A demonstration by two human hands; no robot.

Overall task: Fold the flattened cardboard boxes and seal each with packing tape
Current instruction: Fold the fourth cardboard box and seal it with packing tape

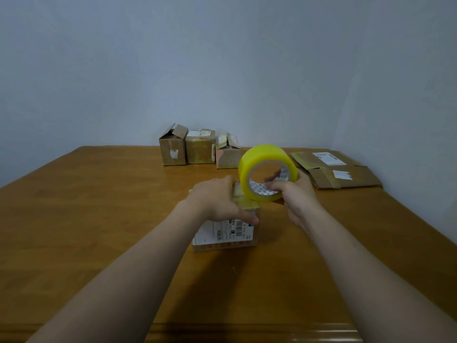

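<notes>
Left hand (217, 201) clasps the top of the small box (222, 233) mid-table (99, 206), right hand (294, 194) grips the yellow tape roll (267, 152) at that box's top, three folded boxes (200, 149) stand by the back wall, leftmost with flaps up, contents unseen, flattened boxes (346, 175) lie far right.

readable text: none, you won't make out a single word or number here
near box: white shipping label (223, 231) on the front of the near box (248, 206), barcodes and rows of tiny print, all too blurry; your left hand (217, 199) has its thumb over the top edge
red strip (222, 244): runs along that label's bottom, just smudgy marks
tape roll (249, 159): dark repeating print inside the core, can't read it
flattened cardboard (358, 179): two white labels; the far label (326, 158) has grey lines, illegible; the near label (342, 175) looks blank
back boxes: torn white sticker (173, 153) on the left box (170, 144), pale label (197, 133) atop the middle box (199, 149), too small
</notes>
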